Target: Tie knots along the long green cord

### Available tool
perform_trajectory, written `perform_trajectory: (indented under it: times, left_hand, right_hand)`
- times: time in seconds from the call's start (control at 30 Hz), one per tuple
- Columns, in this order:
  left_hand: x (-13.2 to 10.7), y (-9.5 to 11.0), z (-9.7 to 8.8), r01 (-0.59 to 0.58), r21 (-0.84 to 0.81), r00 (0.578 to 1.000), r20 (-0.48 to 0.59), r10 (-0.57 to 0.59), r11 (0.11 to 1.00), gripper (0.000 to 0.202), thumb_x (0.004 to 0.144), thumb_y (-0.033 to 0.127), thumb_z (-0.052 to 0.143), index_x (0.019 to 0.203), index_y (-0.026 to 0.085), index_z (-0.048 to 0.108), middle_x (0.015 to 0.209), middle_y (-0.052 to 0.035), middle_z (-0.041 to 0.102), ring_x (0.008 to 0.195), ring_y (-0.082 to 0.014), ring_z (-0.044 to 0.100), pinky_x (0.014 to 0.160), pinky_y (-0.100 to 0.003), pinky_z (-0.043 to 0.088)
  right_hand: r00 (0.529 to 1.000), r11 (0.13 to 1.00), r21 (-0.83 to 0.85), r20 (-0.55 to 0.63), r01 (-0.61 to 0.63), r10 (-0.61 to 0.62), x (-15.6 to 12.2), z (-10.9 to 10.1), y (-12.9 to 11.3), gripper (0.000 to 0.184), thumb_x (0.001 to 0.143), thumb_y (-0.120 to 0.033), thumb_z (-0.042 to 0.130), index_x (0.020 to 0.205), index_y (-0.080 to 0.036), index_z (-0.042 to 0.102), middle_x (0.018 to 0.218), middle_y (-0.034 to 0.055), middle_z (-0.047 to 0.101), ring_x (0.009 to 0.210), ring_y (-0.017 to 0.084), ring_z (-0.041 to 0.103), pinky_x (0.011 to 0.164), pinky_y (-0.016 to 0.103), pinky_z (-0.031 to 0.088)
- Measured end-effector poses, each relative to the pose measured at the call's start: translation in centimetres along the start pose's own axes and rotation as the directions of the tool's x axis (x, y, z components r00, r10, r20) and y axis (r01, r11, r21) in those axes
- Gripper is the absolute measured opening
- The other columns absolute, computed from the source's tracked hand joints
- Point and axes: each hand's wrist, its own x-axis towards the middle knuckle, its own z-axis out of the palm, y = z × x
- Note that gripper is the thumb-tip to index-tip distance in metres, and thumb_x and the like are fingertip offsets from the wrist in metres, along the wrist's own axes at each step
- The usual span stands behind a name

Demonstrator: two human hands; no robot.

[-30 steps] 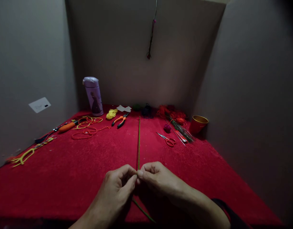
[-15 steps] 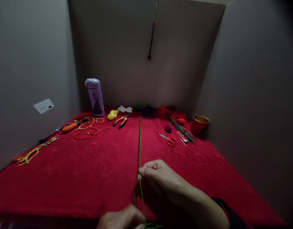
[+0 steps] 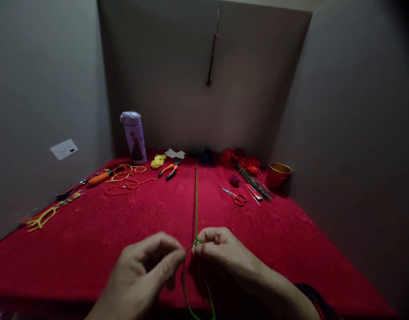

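Note:
A taut green cord point(image 3: 196, 200) runs down the middle of the red cloth from a fixed point at the far side. My right hand point(image 3: 224, 249) pinches the cord at its near end, beside a small crossing of strands. From there a loose green loop point(image 3: 184, 289) hangs down past the front edge. My left hand point(image 3: 141, 266) is left of the crossing, slightly blurred, thumb and index tips meeting at the loop's upper strand. The other left fingers curl underneath, partly hidden.
On the left lie yellow and red cords point(image 3: 124, 182), orange-handled pliers point(image 3: 170, 170) and a purple bottle point(image 3: 134, 138). Scissors point(image 3: 236, 197), a purple yarn ball point(image 3: 234, 180), a bundle of dark stalks point(image 3: 258, 184) and a red cup point(image 3: 278, 175) are on the right.
My left hand has risen from the front edge to beside the crossing. My right hand stays nearly in place, and the strands below now hang as a slack loop instead of pulled straight.

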Motion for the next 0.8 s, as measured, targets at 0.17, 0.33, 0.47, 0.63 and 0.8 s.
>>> perform_trajectory:
  times: [0.17, 0.33, 0.47, 0.63, 0.8]
  left_hand:
    - [2.4, 0.3, 2.4, 0.167, -0.141, 0.984, 0.087, -0.156, 0.976, 0.037, 0.075, 0.039, 0.059, 0.104, 0.017, 0.056, 0.057, 0.0040, 0.050, 0.042, -0.0079, 0.038, 0.039, -0.019, 0.027]
    - [3.5, -0.7, 2.7, 0.094, -0.093, 0.967, 0.244, -0.068, 0.991, 0.021, 0.076, 0.033, 0.055, 0.071, 0.013, 0.060, 0.060, 0.0015, 0.049, 0.051, -0.0086, 0.040, 0.046, -0.019, 0.029]
    - [4.3, -0.6, 2.1, 0.027, 0.081, 0.979, 0.201, -0.043, 0.996, 0.027, 0.075, 0.034, 0.056, 0.058, 0.013, 0.058, 0.052, 0.0035, 0.043, 0.049, -0.0083, 0.036, 0.045, -0.019, 0.025]
    - [4.2, -0.6, 2.1, 0.013, 0.155, 0.993, 0.115, -0.031, 0.988, 0.027, 0.074, 0.035, 0.058, 0.057, 0.014, 0.056, 0.050, 0.0035, 0.046, 0.048, -0.0088, 0.039, 0.045, -0.020, 0.025]
    - [4.0, -1.2, 2.9, 0.160, -0.124, 0.981, 0.132, -0.143, 0.979, 0.031, 0.074, 0.044, 0.058, 0.062, 0.017, 0.051, 0.046, 0.0045, 0.047, 0.038, -0.0078, 0.038, 0.040, -0.020, 0.025]
  right_hand:
    - [0.998, 0.994, 0.103, 0.048, 0.036, -0.041, 0.0, 0.2, -0.1, 0.018, 0.069, -0.029, 0.064, 0.070, -0.014, 0.054, 0.057, -0.0045, 0.049, 0.047, 0.005, 0.039, 0.046, 0.018, 0.028]
    - [0.998, 0.997, 0.043, 0.020, 0.064, -0.065, 0.2, 0.2, 0.1, 0.023, 0.069, -0.033, 0.064, 0.067, -0.016, 0.049, 0.052, -0.0065, 0.042, 0.043, 0.004, 0.033, 0.042, 0.019, 0.021]
    - [0.998, 0.993, -0.114, -0.038, 0.042, -0.047, 0.4, 0.1, 0.1, 0.024, 0.074, -0.033, 0.060, 0.065, -0.017, 0.044, 0.050, -0.0080, 0.034, 0.042, 0.004, 0.026, 0.041, 0.019, 0.017]
    - [0.970, 0.883, -0.455, -0.143, 0.114, -0.198, -1.2, 0.0, 0.0, 0.026, 0.085, -0.031, 0.045, 0.064, -0.017, 0.045, 0.058, -0.0025, 0.043, 0.051, 0.008, 0.036, 0.045, 0.021, 0.024]
    - [0.946, 0.516, -0.840, -0.013, 0.166, -0.325, -4.1, 1.5, 3.0, 0.022, 0.086, -0.025, 0.041, 0.069, -0.020, 0.053, 0.051, 0.0006, 0.051, 0.041, 0.011, 0.039, 0.042, 0.026, 0.023]
